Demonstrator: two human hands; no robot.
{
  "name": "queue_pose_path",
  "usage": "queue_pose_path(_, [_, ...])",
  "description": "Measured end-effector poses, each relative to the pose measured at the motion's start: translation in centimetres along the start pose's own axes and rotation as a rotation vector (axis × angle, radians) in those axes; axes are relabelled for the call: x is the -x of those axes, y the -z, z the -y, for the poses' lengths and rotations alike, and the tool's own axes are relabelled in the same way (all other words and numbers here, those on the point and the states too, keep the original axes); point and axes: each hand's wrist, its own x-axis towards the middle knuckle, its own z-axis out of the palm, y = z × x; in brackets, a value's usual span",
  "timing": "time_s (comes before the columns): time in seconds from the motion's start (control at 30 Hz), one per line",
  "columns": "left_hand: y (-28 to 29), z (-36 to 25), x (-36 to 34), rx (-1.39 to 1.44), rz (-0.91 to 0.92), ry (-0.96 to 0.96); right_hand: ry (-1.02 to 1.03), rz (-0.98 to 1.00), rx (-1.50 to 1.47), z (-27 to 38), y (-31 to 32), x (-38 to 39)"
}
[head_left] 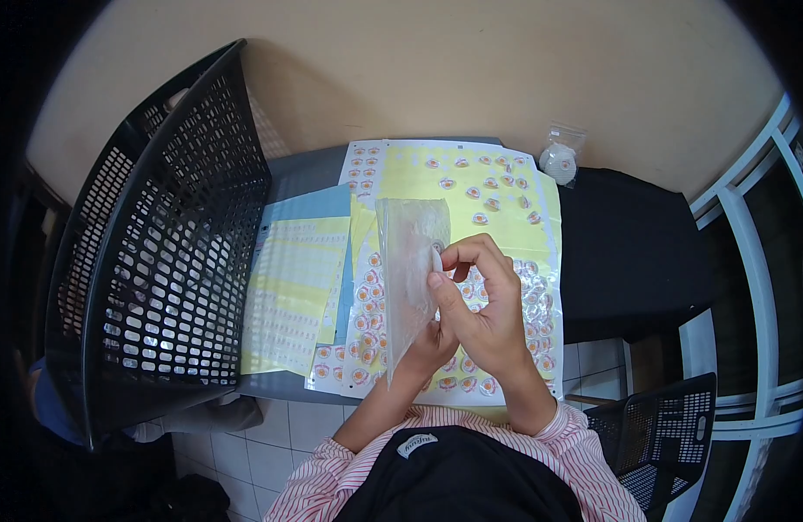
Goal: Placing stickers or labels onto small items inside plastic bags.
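Observation:
Over the sticker sheets, a clear zip bag [406, 278] stands upright in the air. My left hand [426, 348] is behind the bag and holds it up; its fingers show only as a faint pinkish shape through the plastic. At the bag's right side, my right hand [487, 300] pinches a small white round piece [437, 258] between thumb and forefinger. Whether that piece is inside the bag or against its outside I cannot tell. Beneath both hands lies a white and yellow sheet [410, 178] with many small orange-centred sticker-like pieces, some of them loose.
A tall black perforated basket [175, 252] rises at the left, beside yellow printed sheets [288, 300] on a blue sheet [319, 204]. A small zip bag of white pieces [560, 161] leans at the back right. Black cloth [628, 252] covers the right side. Another black basket [662, 435] is lower right.

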Motion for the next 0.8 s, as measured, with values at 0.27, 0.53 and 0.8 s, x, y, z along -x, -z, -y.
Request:
queue_pose_path(0.27, [-0.5, -1.5, -1.9, 0.162, -0.046, 0.046, 0.053, 0.022, 0.16, 0.6, 0.3, 0.6])
queue_pose_path(0.53, [0.1, -2.0, -1.8, 0.175, -0.009, 0.082, 0.197, -0.099, 0.397, -0.2, 0.6, 0.8])
queue_pose_path(0.8, [0.2, -2.7, -2.0, 0.145, 0.053, 0.064, 0.155, -0.204, 0.298, 0.1, 0.5, 0.3])
